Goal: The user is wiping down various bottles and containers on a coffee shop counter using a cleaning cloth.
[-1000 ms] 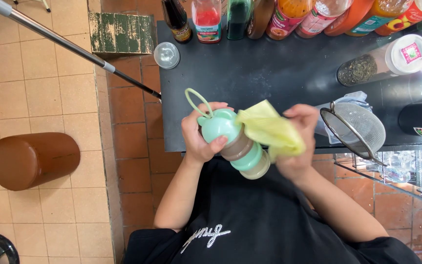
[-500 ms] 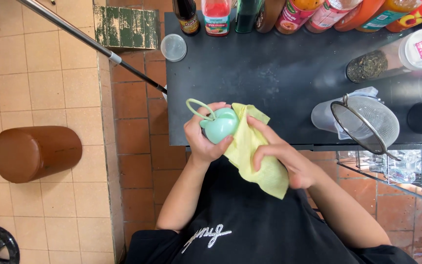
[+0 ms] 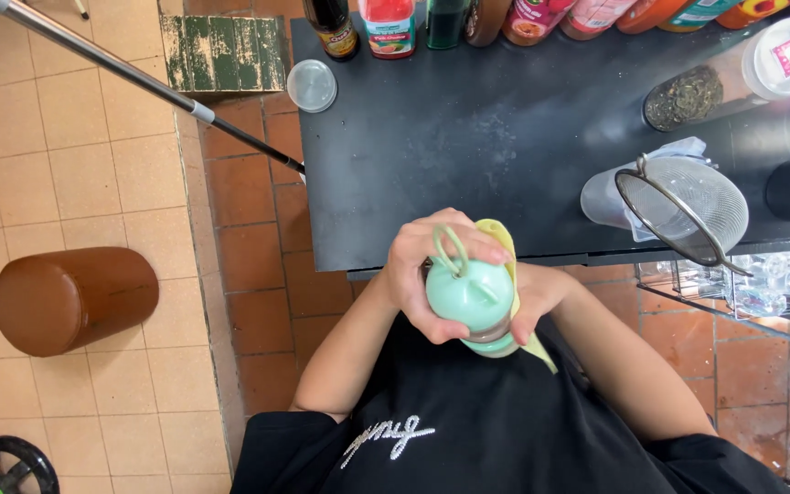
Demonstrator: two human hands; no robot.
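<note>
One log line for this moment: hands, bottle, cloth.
left hand: grips mint-green bottle lid | right hand: holds yellow cloth against bottle | position: at black counter edge, over lap

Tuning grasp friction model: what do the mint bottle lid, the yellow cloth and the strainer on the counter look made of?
Mint lid: likely moulded plastic, smooth, soft sheen, with a flexible-looking loop, maybe silicone. Yellow cloth: soft matte fabric that folds and drapes, possibly microfibre. Strainer: metal, judging by its fine wire mesh and shiny grey rim.

Hands [image 3: 468, 274] hide most of the bottle [image 3: 473, 297].
</note>
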